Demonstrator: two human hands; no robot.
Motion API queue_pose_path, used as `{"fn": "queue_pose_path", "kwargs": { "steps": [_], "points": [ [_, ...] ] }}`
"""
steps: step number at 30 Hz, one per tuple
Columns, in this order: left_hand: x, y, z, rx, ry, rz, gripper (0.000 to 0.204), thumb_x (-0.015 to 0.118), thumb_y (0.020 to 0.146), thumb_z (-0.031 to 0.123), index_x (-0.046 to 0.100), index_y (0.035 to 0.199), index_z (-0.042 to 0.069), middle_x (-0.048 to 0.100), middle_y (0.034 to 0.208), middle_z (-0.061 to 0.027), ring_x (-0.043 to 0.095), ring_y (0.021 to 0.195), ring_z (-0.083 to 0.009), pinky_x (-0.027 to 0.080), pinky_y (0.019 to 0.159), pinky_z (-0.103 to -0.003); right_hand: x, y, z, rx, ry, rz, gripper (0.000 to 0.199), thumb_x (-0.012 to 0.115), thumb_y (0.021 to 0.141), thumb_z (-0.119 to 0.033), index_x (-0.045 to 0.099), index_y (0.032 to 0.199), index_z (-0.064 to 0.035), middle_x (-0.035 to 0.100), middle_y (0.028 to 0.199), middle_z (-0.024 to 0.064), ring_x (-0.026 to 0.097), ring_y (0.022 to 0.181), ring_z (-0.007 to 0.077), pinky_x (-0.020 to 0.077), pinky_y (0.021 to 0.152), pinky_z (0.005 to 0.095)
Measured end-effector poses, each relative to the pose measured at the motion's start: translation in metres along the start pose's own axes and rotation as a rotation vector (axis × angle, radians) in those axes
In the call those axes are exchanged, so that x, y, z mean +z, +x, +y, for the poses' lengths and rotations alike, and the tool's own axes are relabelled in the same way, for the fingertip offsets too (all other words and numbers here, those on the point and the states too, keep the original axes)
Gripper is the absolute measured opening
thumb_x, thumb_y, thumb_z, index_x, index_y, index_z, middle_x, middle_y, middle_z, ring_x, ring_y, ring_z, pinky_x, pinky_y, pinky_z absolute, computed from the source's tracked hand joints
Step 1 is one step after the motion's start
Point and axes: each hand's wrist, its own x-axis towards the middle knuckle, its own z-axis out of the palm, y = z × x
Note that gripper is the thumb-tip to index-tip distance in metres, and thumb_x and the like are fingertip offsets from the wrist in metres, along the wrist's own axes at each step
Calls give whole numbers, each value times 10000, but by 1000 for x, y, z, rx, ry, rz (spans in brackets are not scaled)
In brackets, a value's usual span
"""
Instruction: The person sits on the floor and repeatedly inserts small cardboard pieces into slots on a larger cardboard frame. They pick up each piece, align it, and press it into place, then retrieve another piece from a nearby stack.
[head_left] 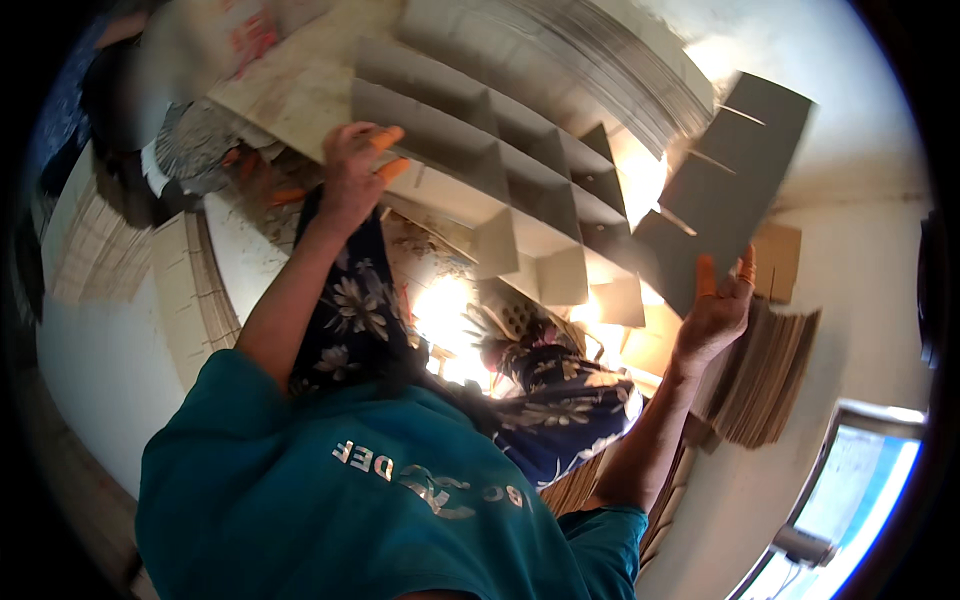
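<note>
In the head view, the right hand (pixel 718 318) grasped a flat, grey-brown cardboard strip (pixel 755 150) near its near end, an orange-covered thumb on one side and orange-covered fingers on the other. The strip slanted up toward the far right, three pale slits cut in from its left long edge. It stood at the right end of a grey-brown grid of interlocked cardboard panels (pixel 540 200) with several open cells; whether the two touched could not be told.

The left hand (pixel 352 172), also with orange finger covers, was at the grid's left end, its covered fingertips against or just beside the near panel; whether it gripped the panel could not be told.

Beyond the grid lay a long stack of flat brown cardboard strips (pixel 610 65). Another brown cardboard stack (pixel 765 375) stood to the right, near the right forearm, and a bundle of slitted tan cardboard pieces (pixel 190 290) lay left of the left forearm. The person wore a teal shirt (pixel 330 520) and dark blue floral trousers (pixel 345 310).
</note>
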Motion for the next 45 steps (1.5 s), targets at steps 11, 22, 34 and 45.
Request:
{"fn": "queue_pose_path", "kwargs": {
  "steps": [11,22,34,45],
  "points": [
    [5,-3,-6,-57,-312,-42,235,685,769,28,665,995,86,643,937,-29,515,1000,-229,384,916,-341,108,-16,-120,-73,378,-538,524,624,793,59,510,1298,-24,460,678,0,320,532,31,300,475,174],
    [6,0,-6,-57,-296,-70,205,681,773,44,658,974,77,647,899,-44,523,989,-261,378,913,-363,141,-15,-128,5,396,-697,536,589,797,64,479,1315,-16,404,595,66,363,531,65,350,503,187],
    [9,2,-7,-33,-293,-44,212,695,744,50,657,951,79,639,868,-53,539,965,-270,371,906,-370,146,-25,-140,-49,279,-700,490,620,800,29,502,1275,10,472,586,118,418,509,107,394,499,224],
    [6,3,-3,-33,-304,-40,206,692,741,60,666,945,77,629,880,-63,538,960,-264,384,902,-370,147,-36,-146,17,240,-642,464,637,790,-22,545,1245,6,419,578,57,365,512,54,350,471,220]
  ]
}}
